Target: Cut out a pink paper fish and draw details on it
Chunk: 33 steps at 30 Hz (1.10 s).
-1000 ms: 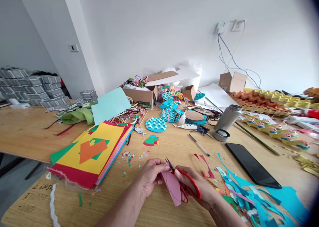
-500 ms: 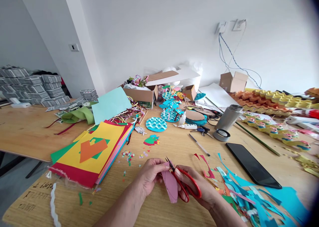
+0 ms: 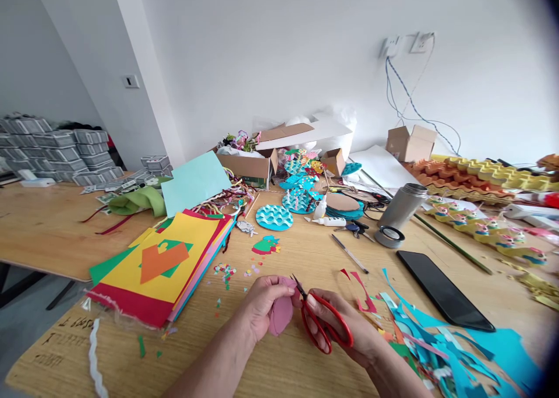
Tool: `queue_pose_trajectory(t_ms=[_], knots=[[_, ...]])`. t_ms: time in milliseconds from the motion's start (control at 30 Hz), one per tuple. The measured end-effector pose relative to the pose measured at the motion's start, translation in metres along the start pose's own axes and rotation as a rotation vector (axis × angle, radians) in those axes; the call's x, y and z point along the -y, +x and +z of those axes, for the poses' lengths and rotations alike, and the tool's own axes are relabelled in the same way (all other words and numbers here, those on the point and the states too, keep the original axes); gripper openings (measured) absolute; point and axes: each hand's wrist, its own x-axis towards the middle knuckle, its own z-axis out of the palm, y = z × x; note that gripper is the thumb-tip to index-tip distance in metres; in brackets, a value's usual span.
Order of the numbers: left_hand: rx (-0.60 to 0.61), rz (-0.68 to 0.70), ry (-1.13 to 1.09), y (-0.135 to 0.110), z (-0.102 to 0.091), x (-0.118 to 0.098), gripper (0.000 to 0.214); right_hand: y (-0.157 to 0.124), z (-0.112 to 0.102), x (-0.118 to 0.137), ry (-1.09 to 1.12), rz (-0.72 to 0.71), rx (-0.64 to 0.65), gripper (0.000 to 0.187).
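Observation:
Between the thumb and fingers of my left hand is a piece of pink paper with a drawn curved line on it. My right hand grips red-handled scissors, their dark pointed blades angled up and left beside the paper's upper edge. Whether the blades touch the paper I cannot tell. Just beyond my hands lie small colored paper dots and a green paper cutout with blue, red and yellow parts.
Stacked colored paper lies to the left. Blue paper scraps, a black phone, a pen and a steel flask are on the right. Farther back stand glue bottles, wavy blue discs and a cardboard box.
The pink paper has been turned in my left hand and shifted left, away from the scissors' handles. My right hand and the scissors have stayed nearly in place.

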Motion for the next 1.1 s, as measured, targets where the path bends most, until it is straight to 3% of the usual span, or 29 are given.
queue_pose_trajectory(t_ms=[700, 1100], knots=[[0.163, 0.012, 0.207, 0.002, -0.017, -0.004, 0.026, -0.003, -0.009, 0.004, -0.191, 0.073, 0.047, 0.053], [0.132, 0.012, 0.235, 0.006, -0.019, 0.001, 0.028, -0.005, -0.008, 0.006, -0.221, 0.108, 0.065, 0.053]])
